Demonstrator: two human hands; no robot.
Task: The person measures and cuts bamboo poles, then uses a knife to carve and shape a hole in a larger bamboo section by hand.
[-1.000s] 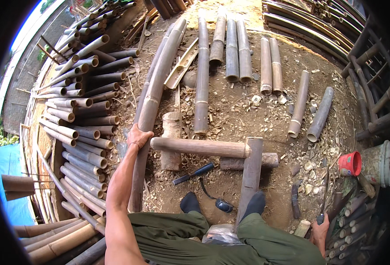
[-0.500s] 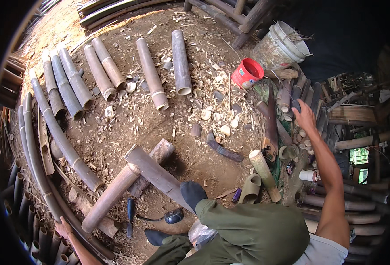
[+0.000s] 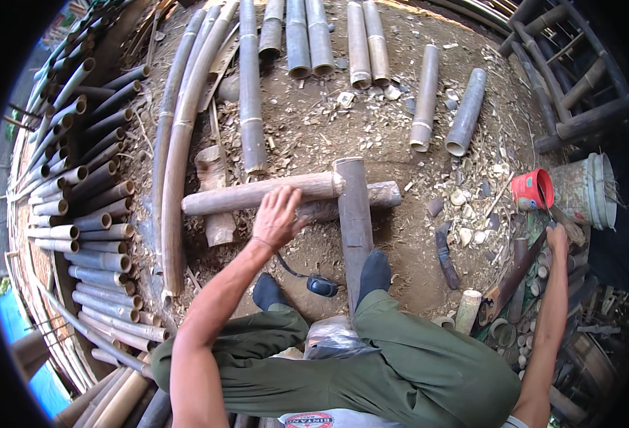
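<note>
Two hands are working at opposite sides of the view. The left hand (image 3: 277, 217) is lying palm down with its fingers spread on a bamboo pole (image 3: 257, 194), which is lying crosswise on the dirt ground (image 3: 314, 135). The right hand (image 3: 558, 239) is reaching far to the right, its fingers curled over a dark stick (image 3: 518, 274) among the clutter there; how firmly they are closing on it cannot be told.

One end of the pole is resting against a thicker log (image 3: 356, 214) that is running toward the person, with the person's right foot (image 3: 374, 274) in a dark sock touching its near end. A second short log (image 3: 382, 194) is lying behind the junction. The left foot (image 3: 267, 291) is standing on the ground near a dark tool with a cord (image 3: 321, 285).

Farther out, a red cup (image 3: 532, 189) is sitting beside a pale bucket (image 3: 585, 189) at the right. Cut bamboo lengths (image 3: 307, 36) are lying in rows at the top, and stacked bamboo tubes (image 3: 79, 192) are filling the left side. Wood chips (image 3: 471, 214) are covering the ground between the log and the cup.
</note>
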